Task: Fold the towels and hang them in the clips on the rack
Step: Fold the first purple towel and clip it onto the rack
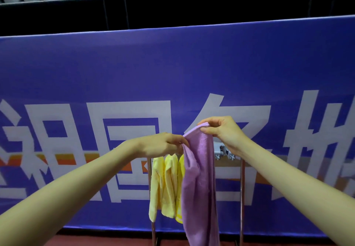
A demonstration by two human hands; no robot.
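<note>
Purple towel (198, 178) pinched at top edge by left hand (163, 144) and right hand (222, 130), fingers clamped on cloth, beside yellow towels (165, 186) hanging on rack (241, 188).

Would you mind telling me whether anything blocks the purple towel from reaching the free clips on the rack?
Nothing visible does: the purple towel, held by both hands, hangs just left of the free clips.

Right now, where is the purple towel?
In the head view, centre: the purple towel hangs from both hands, just right of the yellow towels on the rack.
</note>
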